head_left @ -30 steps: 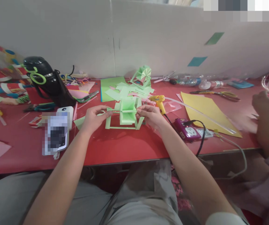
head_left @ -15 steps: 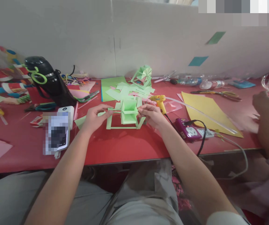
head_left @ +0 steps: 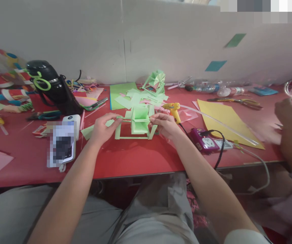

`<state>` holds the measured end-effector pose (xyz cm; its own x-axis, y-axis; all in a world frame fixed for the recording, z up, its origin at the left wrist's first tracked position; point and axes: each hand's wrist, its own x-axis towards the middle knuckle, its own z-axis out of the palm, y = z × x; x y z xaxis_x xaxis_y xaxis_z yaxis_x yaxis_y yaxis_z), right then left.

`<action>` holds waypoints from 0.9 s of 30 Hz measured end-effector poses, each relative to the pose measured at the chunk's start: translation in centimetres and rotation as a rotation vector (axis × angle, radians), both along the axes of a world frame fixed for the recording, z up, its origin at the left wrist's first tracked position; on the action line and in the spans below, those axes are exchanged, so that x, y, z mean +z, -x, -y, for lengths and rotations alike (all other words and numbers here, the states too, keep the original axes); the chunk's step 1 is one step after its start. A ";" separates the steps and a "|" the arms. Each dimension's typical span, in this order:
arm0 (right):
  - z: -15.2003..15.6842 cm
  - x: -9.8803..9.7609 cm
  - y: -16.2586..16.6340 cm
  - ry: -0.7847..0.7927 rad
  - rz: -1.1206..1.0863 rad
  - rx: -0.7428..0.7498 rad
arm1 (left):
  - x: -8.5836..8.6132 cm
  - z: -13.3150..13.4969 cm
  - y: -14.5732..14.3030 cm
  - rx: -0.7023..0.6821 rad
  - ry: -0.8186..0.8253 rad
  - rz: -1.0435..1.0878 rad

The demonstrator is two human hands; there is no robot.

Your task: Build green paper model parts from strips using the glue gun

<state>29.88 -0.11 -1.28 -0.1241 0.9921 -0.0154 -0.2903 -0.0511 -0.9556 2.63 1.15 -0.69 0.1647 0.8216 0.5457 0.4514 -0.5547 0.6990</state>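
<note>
A light green paper wheel with box-like paddles [head_left: 140, 126] sits in a folded paper frame [head_left: 133, 138] on the red table. My left hand [head_left: 107, 126] pinches the left end of the wheel's thin paper axle [head_left: 125, 120], above the frame's left leg. On the other side, my right hand [head_left: 164, 123] has thumb and fingers closed at the axle's right end, close to the right leg. Behind the wheel lie green paper scraps [head_left: 133, 98]. A second green paper wheel on a stand [head_left: 157, 81] is at the back.
A yellow glue gun [head_left: 173, 110] lies right of my right hand, its cord running to a purple power strip [head_left: 205, 139]. A phone [head_left: 62, 144] and a black bottle [head_left: 53, 86] are at left. Another person's hand [head_left: 287, 113] holds clear strands at far right.
The paddle wheel appears turned very slightly on its axle. Both my hands keep nearly the same place and grip.
</note>
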 end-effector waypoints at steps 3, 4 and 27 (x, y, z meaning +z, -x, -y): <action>0.0 0.0 0.0 0.010 0.006 0.002 | -0.1 -0.2 0.1 0.009 0.020 0.006; 0.0 0.0 0.0 0.011 0.004 0.000 | -0.2 -0.3 0.2 0.006 0.029 0.014; 0.3 0.2 0.0 -0.007 -0.014 0.053 | -0.5 -0.7 0.4 -0.012 0.107 0.093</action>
<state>29.87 -0.42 -1.10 -0.1770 0.9842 -0.0068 -0.3006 -0.0606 -0.9518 2.19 1.87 -1.15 0.1275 0.8742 0.4685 0.3757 -0.4797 0.7929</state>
